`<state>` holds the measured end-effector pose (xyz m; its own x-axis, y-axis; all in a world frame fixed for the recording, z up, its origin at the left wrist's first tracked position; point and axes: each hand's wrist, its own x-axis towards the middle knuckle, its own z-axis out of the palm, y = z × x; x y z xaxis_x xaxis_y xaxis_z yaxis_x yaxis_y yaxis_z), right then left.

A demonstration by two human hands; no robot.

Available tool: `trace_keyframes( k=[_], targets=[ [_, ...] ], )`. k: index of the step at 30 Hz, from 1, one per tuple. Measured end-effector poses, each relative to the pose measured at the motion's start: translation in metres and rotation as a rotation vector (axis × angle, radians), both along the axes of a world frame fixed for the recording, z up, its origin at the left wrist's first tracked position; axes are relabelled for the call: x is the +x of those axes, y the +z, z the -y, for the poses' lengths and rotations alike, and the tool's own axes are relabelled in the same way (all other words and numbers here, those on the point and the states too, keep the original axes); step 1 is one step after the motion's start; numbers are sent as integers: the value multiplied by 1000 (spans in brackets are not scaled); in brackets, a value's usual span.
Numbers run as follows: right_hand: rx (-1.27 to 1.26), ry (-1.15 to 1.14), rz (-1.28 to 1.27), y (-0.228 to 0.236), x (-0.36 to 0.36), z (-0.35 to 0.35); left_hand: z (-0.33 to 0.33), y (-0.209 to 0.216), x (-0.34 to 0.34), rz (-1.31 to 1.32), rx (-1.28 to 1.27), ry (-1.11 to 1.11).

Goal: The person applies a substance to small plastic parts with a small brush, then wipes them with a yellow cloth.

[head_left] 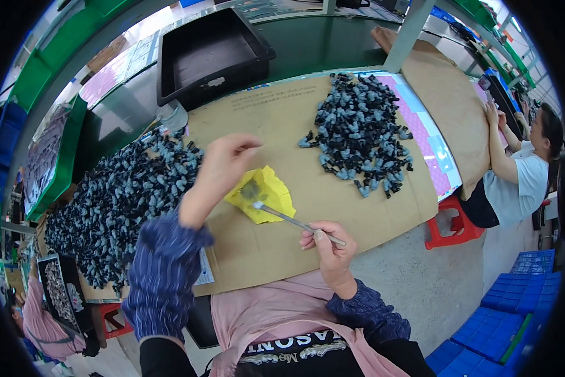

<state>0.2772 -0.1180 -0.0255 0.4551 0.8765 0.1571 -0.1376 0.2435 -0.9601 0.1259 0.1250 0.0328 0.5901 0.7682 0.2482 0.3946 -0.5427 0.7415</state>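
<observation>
At the far left, a green bin (pixel 67 164) stands beside the work table, and below it a co-worker in pink (pixel 50 320) sits near a black tray (pixel 74 286) filled with small pieces. Next comes a broad heap of black and grey parts (pixel 116 204), spreading up to a clear cup (pixel 173 115) at its upper end. A large empty black bin (pixel 213 53) stands just behind that cup.

The left hand (pixel 222 163) is raised over the cardboard (pixel 370 220), at the upper left edge of a yellow sheet (pixel 276 195). Its fingers are bent and narrow toward the thumb; blur hides whether anything is between them. The yellow sheet lies creased on the cardboard, with a dark grey smudge near its middle.

A thin stick (pixel 301 224) slants across the sheet's lower right edge — its pale tip over the yellow, its other end pinched between the thumb and fingers of the right hand (pixel 336 254). Farther right, a smaller pile of similar parts (pixel 361 132) covers the cardboard's upper right area. Beyond it sit another co-worker (pixel 524 179) on a red stool (pixel 453 229) and, lower, stacked blue crates (pixel 505 292).
</observation>
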Motion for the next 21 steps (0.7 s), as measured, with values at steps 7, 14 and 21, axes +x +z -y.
trace_keyframes(
  k=[7,14,21],
  targets=[
    [-51,-40,-120,2,3,-4,-20,-30,116,-329,235,-82],
    [-49,-42,-147,3,6,-2,-15,-14,84,-283,204,-67],
    [81,-83,-112,3,2,3,43,3,-19,-102,396,90]
  ],
)
